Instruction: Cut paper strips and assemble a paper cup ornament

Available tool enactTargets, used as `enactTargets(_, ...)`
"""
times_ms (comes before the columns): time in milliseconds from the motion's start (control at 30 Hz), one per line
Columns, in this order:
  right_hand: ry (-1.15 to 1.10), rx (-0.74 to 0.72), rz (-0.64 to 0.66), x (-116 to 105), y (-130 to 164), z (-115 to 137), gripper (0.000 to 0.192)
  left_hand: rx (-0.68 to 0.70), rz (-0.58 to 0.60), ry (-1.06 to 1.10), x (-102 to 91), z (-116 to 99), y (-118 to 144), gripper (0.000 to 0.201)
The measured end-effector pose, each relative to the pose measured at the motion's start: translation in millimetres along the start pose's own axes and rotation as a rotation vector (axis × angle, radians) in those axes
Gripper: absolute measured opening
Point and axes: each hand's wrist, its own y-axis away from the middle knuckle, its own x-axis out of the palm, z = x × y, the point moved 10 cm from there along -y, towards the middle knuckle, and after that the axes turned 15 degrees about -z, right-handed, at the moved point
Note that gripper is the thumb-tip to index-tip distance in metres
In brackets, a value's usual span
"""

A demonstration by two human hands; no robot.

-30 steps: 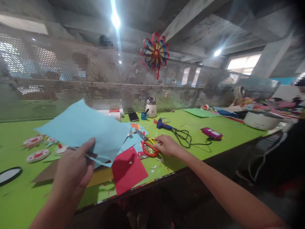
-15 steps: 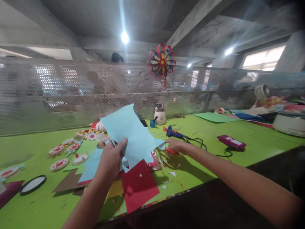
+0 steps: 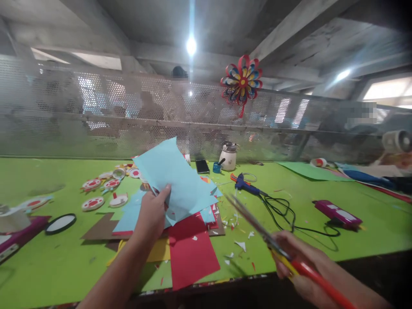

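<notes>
At the desk's (image 3: pixel 48 266) far left, about nine o'clock, a pink case (image 3: pixel 14 240) and a black-rimmed oval mirror (image 3: pixel 60 223) lie flat; just past them toward ten o'clock sit several red-and-white paper discs (image 3: pixel 92 203). Near the middle the left hand (image 3: pixel 152 214) is clenched on the lower edge of a light blue paper sheet (image 3: pixel 175 180), thumb on the near face, and holds it tilted up off the desk above a fan of coloured sheets; a red sheet (image 3: pixel 191 253) lies at six o'clock from it, reaching the desk's near edge. The blue sheet looks light and floppy, likely to bend or crease where pinched, so a grip close to the edge with the rest left free seems best, and it should cut easily. At twelve o'clock from it stand a black phone (image 3: pixel 202 166) and a white pot (image 3: pixel 229 157), with a paper pinwheel (image 3: pixel 241 83) hanging on the mesh above. Toward one o'clock lies a blue glue gun (image 3: pixel 246 185) with its black cord (image 3: pixel 286 212) looping right. At four o'clock the right hand (image 3: pixel 299 262) is closed around the red and yellow handles of scissors (image 3: pixel 257 227), blurred blades pointing toward the sheet, apart from it. At three o'clock rests a magenta device (image 3: pixel 336 213)
</notes>
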Motion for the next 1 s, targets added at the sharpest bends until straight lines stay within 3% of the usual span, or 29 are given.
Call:
enactTargets(100, 0.125, 0.01, 0.18, 26.4, 4.9, 0.1, 0.036, -0.03, 0.01, -0.045, 1.5, -0.7, 6.0, 0.027)
enactTargets(300, 0.14, 0.007, 0.208, 49.9, -11.3, 9.2, 0.041, -0.082, 0.093, -0.041, 9.6, 7.2, 16.0, 0.029)
enactTargets(400, 0.054, 0.007, 0.164, 57.4, -14.8, 12.0, 0.044, -0.146, 0.159, -0.002, 18.1, 13.0, 23.0, 0.036)
enactTargets(500, -0.006, 0.006, 0.097, 60.0, -15.9, 14.1, 0.046, -0.172, 0.152, 0.026, 20.4, 13.0, 28.1, 0.034)
enactTargets(1000, 0.008, -0.036, -0.036, 56.4, -10.9, 13.2, 0.042, -0.237, 0.195, 0.068, 23.3, 22.2, 35.2, 0.037)
